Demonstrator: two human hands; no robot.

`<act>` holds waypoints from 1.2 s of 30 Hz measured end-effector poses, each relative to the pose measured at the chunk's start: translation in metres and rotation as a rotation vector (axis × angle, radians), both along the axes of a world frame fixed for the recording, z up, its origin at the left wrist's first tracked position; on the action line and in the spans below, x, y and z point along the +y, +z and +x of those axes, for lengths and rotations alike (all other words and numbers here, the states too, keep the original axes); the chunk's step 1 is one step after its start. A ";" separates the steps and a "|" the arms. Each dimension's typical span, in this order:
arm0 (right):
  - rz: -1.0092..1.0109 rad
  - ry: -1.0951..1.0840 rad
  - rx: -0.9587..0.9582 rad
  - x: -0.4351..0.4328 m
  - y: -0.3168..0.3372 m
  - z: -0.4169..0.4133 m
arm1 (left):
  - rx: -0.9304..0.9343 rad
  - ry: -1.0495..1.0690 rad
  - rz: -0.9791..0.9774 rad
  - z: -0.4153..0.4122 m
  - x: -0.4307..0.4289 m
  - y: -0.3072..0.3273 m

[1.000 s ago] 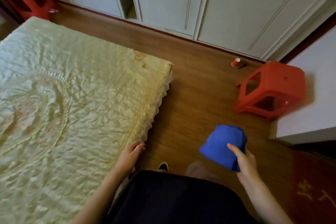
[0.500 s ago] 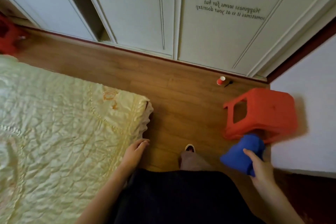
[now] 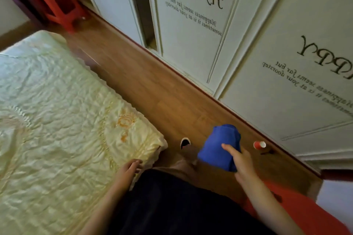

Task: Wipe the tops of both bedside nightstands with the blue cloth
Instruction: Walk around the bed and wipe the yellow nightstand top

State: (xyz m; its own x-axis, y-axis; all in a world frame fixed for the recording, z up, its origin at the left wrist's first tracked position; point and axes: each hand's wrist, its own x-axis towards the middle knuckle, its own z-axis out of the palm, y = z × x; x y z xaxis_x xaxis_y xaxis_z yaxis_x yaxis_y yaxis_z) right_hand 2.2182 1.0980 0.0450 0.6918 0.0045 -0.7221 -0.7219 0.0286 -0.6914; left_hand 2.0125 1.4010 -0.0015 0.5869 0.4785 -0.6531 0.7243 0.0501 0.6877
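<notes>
The folded blue cloth (image 3: 219,145) hangs over the wooden floor, gripped from its right side by my right hand (image 3: 240,160), thumb across its front. My left hand (image 3: 128,170) hovers with loosely curled fingers at the corner of the bed (image 3: 57,120), which has a wrinkled pale yellow cover; it holds nothing. No nightstand top is clearly in view; a white surface (image 3: 336,198) shows at the lower right edge.
White wardrobe doors (image 3: 267,63) with "HAPPY" lettering line the far side of a narrow strip of wooden floor (image 3: 152,86). A red stool (image 3: 55,4) stands at the far left, another red stool (image 3: 305,213) lies by my right arm. A small red cup (image 3: 259,145) sits by the wardrobe.
The view has swung left along the foot of the bed. The red stool slid from ahead to beneath my right arm. The cloth stays in my right hand.
</notes>
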 end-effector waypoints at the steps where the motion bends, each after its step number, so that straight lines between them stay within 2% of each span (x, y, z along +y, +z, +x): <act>1: -0.004 0.027 -0.012 0.010 -0.001 0.028 | -0.002 0.029 -0.008 0.021 0.005 -0.003; 6: -0.124 0.077 -0.053 0.044 0.010 0.162 | -0.044 0.074 -0.005 0.150 0.045 0.010; 13: -0.144 0.151 -0.158 0.093 0.035 0.340 | -0.152 0.068 0.012 0.322 0.108 0.044; 18: -0.122 0.330 -0.188 0.178 0.013 0.458 | -0.149 0.220 0.041 0.411 0.151 0.033; 26: 0.007 0.747 -0.138 0.392 0.018 0.585 | -0.108 0.804 0.055 0.449 0.197 0.032; 32: 0.070 0.988 -0.127 0.541 0.021 0.623 | 0.008 1.099 0.066 0.436 0.231 0.012; 36: 0.043 1.020 -0.110 0.628 0.003 0.645 | 0.049 1.181 0.030 0.443 0.284 -0.004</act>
State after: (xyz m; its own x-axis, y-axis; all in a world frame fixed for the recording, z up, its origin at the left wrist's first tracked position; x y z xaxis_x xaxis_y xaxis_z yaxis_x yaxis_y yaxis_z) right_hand 2.8631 1.7264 0.0476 0.4064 0.6516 -0.6405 -0.3496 -0.5368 -0.7679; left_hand 2.4559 1.6851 -0.0059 -0.2552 0.7232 -0.6417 0.2657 0.6906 0.6727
